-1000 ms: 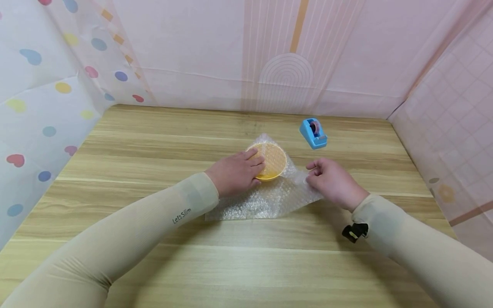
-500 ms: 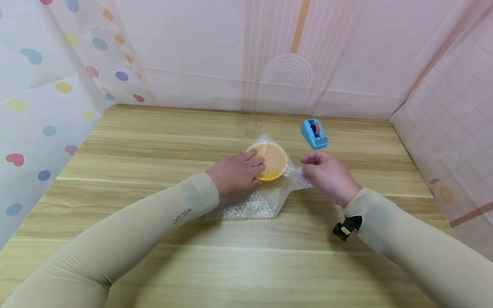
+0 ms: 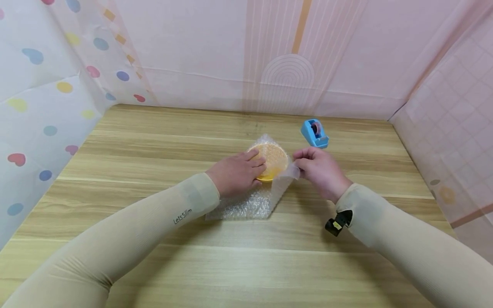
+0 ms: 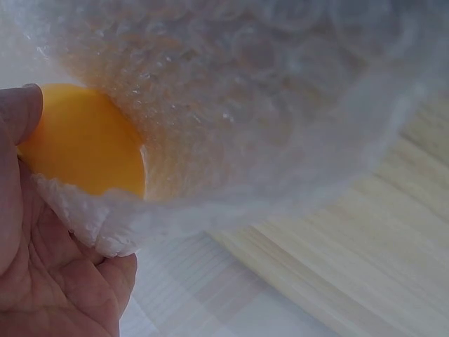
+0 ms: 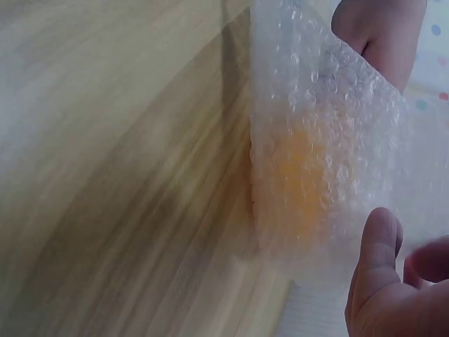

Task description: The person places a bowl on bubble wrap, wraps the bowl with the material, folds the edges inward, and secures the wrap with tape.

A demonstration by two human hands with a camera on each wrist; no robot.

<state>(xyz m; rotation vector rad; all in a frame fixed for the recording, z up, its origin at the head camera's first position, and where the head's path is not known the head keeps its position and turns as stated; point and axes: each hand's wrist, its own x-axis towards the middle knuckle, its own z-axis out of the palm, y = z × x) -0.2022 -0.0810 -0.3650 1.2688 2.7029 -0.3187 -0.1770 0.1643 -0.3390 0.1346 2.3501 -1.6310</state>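
A round yellow bowl (image 3: 274, 173) lies on a sheet of bubble wrap (image 3: 246, 206), with part of the wrap folded over its top. My left hand (image 3: 235, 173) holds the bowl from the left, its fingers lying over the covered top. In the left wrist view the thumb touches the bare yellow side (image 4: 88, 144) of the bowl. My right hand (image 3: 321, 171) pinches the right corner of the wrap, lifted close beside the bowl. Through the raised wrap (image 5: 365, 158), the bowl shows as a blurred yellow patch in the right wrist view. The bowl's underside is hidden.
A blue tape dispenser (image 3: 314, 134) with a pink roll stands behind my right hand. Everything rests on a wood-grain table (image 3: 246, 265). Patterned sheets (image 3: 192, 55) enclose the back and both sides.
My right hand has moved left and slightly away from me, drawing the wrap's right corner up toward the bowl. The left hand and the bowl have stayed in place.
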